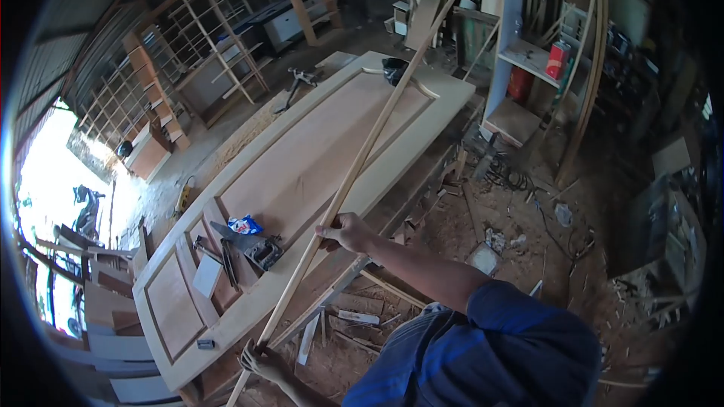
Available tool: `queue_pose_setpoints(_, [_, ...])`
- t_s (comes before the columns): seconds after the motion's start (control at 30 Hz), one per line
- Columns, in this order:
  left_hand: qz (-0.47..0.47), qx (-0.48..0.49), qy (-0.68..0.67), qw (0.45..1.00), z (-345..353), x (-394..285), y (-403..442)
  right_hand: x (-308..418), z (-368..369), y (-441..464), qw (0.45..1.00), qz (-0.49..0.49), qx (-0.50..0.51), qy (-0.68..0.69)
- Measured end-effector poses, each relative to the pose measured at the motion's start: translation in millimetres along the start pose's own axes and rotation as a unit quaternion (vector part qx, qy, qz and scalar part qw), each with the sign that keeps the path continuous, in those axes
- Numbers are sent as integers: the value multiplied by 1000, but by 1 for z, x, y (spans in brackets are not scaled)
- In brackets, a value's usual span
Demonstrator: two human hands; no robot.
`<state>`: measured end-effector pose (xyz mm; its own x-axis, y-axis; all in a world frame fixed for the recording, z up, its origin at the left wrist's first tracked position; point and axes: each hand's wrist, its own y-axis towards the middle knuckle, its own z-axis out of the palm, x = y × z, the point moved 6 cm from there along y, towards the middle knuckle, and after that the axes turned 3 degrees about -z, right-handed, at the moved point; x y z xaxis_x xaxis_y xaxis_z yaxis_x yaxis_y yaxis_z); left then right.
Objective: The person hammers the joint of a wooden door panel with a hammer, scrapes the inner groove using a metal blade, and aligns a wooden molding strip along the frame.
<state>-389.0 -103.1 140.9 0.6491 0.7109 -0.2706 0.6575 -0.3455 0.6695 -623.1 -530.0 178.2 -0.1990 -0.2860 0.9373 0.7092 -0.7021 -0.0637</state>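
A long thin wooden strip [360, 158] runs diagonally over a panelled wooden door [302, 158]. My right hand [343, 232] is closed round the strip near the door's right edge. Lower down, by the door's near corner, my left hand [260, 358] grips the same strip towards its bottom end. On the door, left of my right hand, lie a handsaw [260, 249], a blue and white packet [244, 224], a hammer [204, 249] and a pale flat piece [207, 277]. A small dark block [205, 344] rests near the door's lower end.
A black bag [394, 70] sits at the door's far end. Shelving with a red can [557, 59] stands at the upper right. Wood scraps and cables [509, 173] litter the floor on the right. Wooden frames [219, 38] stand at the back left.
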Motion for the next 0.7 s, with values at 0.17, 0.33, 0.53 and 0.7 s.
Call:
queue_pose_setpoints(0.17, [116,81,-33,989,20,-122,34,-72,-1,14,997,59,-21,42])
queue_pose_setpoints(0.33, [176,218,-144,949,94,-165,39,-138,-8,33,993,87,-28,80])
queue_pose_setpoints(0.53, [156,283,-148,935,150,-156,40,-139,-65,50,980,195,-18,23])
queue_pose_setpoints(0.7, [127,264,-96,951,183,-143,54,-102,-224,92,960,172,-219,-9])
